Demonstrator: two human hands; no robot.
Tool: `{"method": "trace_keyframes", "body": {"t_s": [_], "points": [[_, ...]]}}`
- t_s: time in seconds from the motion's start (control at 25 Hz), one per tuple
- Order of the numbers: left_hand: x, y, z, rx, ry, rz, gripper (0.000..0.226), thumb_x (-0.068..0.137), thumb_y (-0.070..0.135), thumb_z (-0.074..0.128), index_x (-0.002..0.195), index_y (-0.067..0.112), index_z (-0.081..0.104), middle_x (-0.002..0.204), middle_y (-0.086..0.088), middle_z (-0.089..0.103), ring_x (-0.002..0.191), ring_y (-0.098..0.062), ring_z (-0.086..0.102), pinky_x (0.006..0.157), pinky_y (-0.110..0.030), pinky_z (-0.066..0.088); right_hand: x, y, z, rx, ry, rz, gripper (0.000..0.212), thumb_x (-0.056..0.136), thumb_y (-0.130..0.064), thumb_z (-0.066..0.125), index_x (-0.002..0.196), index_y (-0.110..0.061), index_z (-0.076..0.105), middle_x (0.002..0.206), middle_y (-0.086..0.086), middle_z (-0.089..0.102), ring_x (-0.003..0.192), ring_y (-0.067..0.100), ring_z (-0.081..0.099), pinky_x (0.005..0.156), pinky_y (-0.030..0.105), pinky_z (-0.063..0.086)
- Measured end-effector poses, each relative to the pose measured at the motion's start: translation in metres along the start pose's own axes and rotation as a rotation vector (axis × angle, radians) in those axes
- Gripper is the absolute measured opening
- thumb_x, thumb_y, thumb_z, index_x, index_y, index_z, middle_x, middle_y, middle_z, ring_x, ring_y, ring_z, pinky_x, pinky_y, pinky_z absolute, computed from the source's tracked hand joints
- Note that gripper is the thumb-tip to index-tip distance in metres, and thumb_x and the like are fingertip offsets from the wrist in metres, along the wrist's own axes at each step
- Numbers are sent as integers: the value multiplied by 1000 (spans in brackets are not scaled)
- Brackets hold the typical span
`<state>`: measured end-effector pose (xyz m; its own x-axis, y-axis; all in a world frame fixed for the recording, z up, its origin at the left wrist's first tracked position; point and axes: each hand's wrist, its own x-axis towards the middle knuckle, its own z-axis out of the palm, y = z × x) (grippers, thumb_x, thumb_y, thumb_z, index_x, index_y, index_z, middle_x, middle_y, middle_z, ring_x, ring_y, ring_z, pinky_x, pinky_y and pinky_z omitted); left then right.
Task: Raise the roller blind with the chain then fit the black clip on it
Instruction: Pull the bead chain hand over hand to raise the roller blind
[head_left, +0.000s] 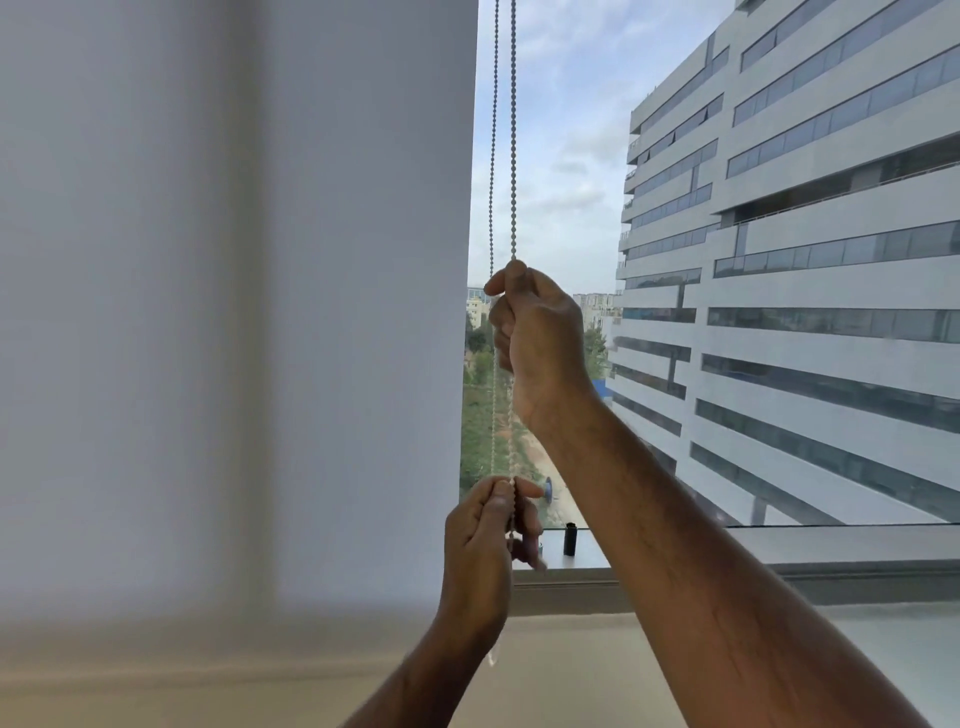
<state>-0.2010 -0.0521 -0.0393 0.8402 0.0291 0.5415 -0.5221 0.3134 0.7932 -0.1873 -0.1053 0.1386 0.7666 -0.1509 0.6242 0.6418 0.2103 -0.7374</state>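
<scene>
Our right hand (537, 332) is raised high, fist closed, forearm slanting up from the lower right. Our left hand (485, 535) sits lower and nearer, fingers pinched together.

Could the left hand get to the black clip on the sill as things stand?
Probably yes, once it lets go: the left hand grips the chain, and the black clip stands just right of it, unobstructed.

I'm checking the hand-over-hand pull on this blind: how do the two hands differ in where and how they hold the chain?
The right hand is higher, fisted around the chain, arm stretched up. The left hand is lower, near the sill, pinching the chain at its fingertips. Both are closed on the same beaded chain beside the roller blind.
</scene>
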Motion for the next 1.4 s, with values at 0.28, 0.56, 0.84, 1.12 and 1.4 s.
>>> {"method": "trace_keyframes", "body": {"t_s": [0.28,0.56,0.84,1.12,1.4], "points": [[59,43,-7,12,109,19,38,110,18,39,101,22,76,94,-2,81,91,-19,76,71,-25,61,-47,40,-16,-103,26,-26,32,107,-24,50,81,-15,67,50,-11,47,43,3,39,43,19,33],[126,125,13,-45,48,96,33,111,19,37,123,9,67,103,-9,81,93,-21,80,72,-33,61,-92,87,-26,-122,29,44,37,108,-23,48,77,-16,67,56,-5,43,49,4,36,45,17,30],[137,144,32,20,54,191,29,109,15,45,103,12,73,63,2,55,44,-6,41,42,-22,33,-112,108,-32,-42,-38,100,36,106,-26,49,76,-23,69,56,-3,42,50,6,34,46,19,27],[111,115,27,137,81,336,34,110,18,42,84,20,64,57,13,48,43,-1,37,46,-18,31,-99,117,-47,-113,-123,194,48,98,-51,42,90,-25,82,88,1,82,84,19,77,79,36,55],[66,68,18,339,119,387,31,110,19,43,88,14,64,68,10,60,63,-7,58,58,-26,49,-30,56,-35,65,-48,124,48,107,-46,36,106,-24,80,104,1,82,101,14,77,93,38,55]]}}
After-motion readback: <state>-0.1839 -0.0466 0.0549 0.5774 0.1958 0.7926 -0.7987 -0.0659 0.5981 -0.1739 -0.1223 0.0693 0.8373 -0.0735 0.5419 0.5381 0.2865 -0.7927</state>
